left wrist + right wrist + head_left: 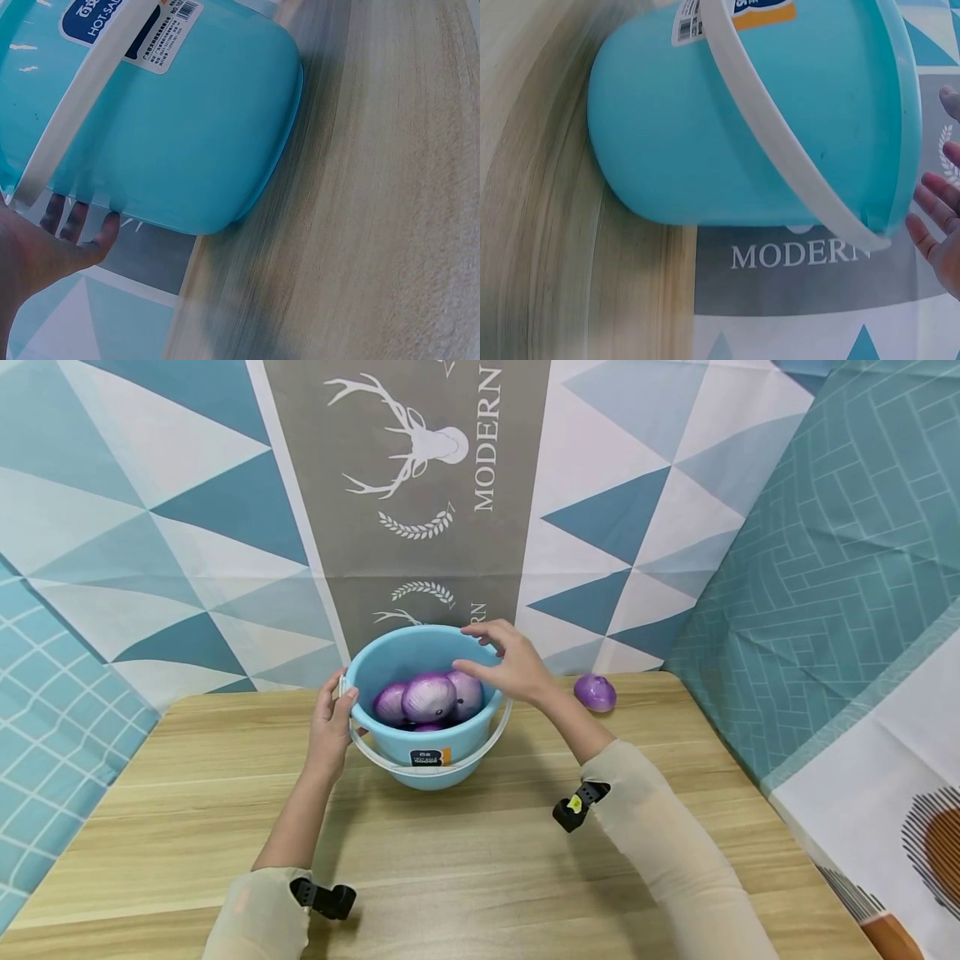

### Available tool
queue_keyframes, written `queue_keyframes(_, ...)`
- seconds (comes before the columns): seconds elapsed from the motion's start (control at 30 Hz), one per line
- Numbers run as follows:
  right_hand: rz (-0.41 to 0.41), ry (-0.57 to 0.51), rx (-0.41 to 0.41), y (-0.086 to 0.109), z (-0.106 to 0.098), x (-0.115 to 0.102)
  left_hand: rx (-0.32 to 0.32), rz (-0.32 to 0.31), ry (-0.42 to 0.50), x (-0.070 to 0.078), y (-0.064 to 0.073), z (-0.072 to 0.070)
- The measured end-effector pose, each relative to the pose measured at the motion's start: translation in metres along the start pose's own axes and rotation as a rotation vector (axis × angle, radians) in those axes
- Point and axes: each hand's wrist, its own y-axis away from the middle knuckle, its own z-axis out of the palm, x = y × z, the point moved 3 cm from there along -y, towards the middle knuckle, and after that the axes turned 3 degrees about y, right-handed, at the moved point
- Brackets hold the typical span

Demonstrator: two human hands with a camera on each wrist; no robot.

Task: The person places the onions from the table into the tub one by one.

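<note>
A light blue plastic bucket [427, 752] with a white handle [495, 739] stands on the table, holding several purple onions [429, 697]. My left hand [330, 727] is at its left side, thumb close to the rim and handle joint. In the left wrist view, the left fingers [105, 232] lie spread against the bucket's outer wall. Over the right part of the rim is my right hand [513, 667], its fingers parted and nothing between them. The right wrist view has the right hand [941, 217] just beyond the rim, partly cut off by the frame edge.
Another purple onion [595, 692] lies on the wooden table [450, 860] near its back edge, right of the bucket. A patterned cloth [600, 485] hangs right behind the table. Teal brick-patterned cloth [840, 560] borders the right side.
</note>
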Motion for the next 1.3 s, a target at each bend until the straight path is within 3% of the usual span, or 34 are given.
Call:
queue_keyframes(0.4, 0.003, 0.075, 0.052, 0.007, -0.019, 0.015, -0.006, 0.008, -0.011, 0.001, 0.001, 0.000)
queue_keyframes(0.73, 0.113, 0.077, 0.092, 0.022, -0.035, 0.036, -0.014, 0.003, 0.001, 0.000, 0.000, 0.000)
queue_keyframes(1.13, 0.178, 0.092, 0.107, 0.041, -0.049, 0.061, -0.016, 0.006, 0.005, 0.000, -0.001, 0.000)
queue_keyframes(1.3, 0.178, 0.108, 0.149, 0.048, -0.056, 0.073, -0.019, 0.008, 0.012, 0.000, -0.001, 0.001)
